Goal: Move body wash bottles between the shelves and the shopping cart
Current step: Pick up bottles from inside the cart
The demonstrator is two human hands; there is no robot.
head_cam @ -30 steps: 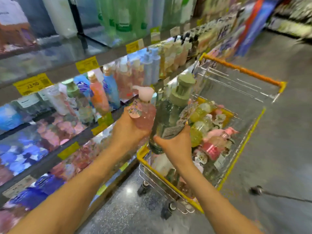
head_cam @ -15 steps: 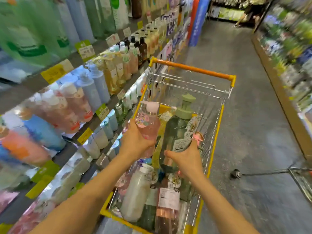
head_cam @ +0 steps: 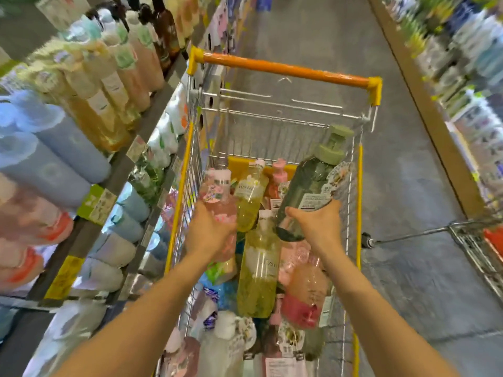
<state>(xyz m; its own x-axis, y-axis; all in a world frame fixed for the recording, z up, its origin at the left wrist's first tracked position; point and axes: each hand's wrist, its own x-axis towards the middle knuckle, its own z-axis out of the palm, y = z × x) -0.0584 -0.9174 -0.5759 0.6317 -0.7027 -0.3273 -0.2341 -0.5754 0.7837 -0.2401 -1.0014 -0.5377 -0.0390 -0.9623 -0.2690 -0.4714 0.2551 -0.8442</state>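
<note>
Over the shopping cart [head_cam: 359, 186], the left hand [head_cam: 208, 232] wraps its fingers round a pink bottle [head_cam: 219, 205]; the right hand [head_cam: 318, 227] grips a dark green bottle [head_cam: 304, 186], tilted far-right.

pink bottle [head_cam: 221, 213], green bottle [head_cam: 304, 191], orange handle [head_cam: 283, 68]

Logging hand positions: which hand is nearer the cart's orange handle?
Right. The right hand, gripping the dark green bottle, sits below the orange handle; the left hand is lower left.

Pink bottle [head_cam: 221, 210] & dark green pump bottle [head_cam: 307, 191], tilted, above full cart [head_cam: 283, 70].
</note>
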